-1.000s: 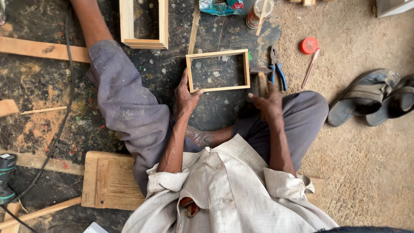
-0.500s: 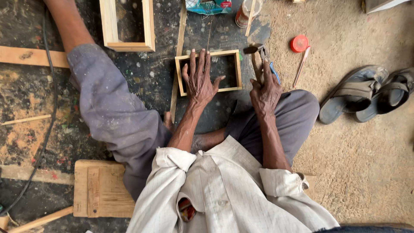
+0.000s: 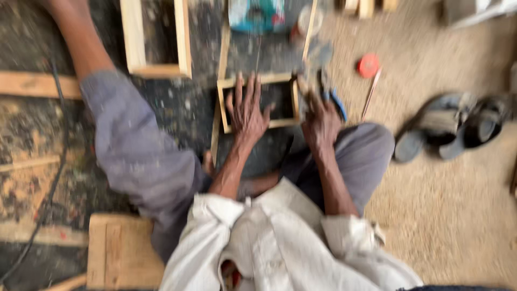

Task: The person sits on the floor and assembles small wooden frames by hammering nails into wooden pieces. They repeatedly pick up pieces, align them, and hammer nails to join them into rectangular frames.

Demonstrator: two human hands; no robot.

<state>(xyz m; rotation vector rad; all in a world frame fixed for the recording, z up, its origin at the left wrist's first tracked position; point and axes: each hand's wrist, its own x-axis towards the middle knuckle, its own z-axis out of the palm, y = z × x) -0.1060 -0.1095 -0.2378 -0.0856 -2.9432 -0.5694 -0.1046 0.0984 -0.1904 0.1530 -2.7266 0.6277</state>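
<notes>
The view is blurred by motion. A small rectangular wooden frame (image 3: 225, 108) lies on the dark floor between my legs. My left hand (image 3: 247, 110) rests flat on it, fingers spread over its opening. My right hand (image 3: 320, 121) is at the frame's right side, curled around what looks like a wooden-handled tool whose dark head (image 3: 309, 81) pokes up past the frame's corner. Blue-handled pliers (image 3: 338, 105) lie just right of that hand.
A larger wooden frame (image 3: 156, 70) sits at the upper left beside my outstretched leg. A red lid (image 3: 368, 66), a thin stick (image 3: 371, 91) and a pair of sandals (image 3: 447, 129) lie on the sandy floor to the right. A wooden board (image 3: 116, 250) and a cable (image 3: 54, 178) are at the left.
My left hand went from the frame's lower left corner to lying flat over its opening. My right hand stayed at the right edge. The camera has moved closer.
</notes>
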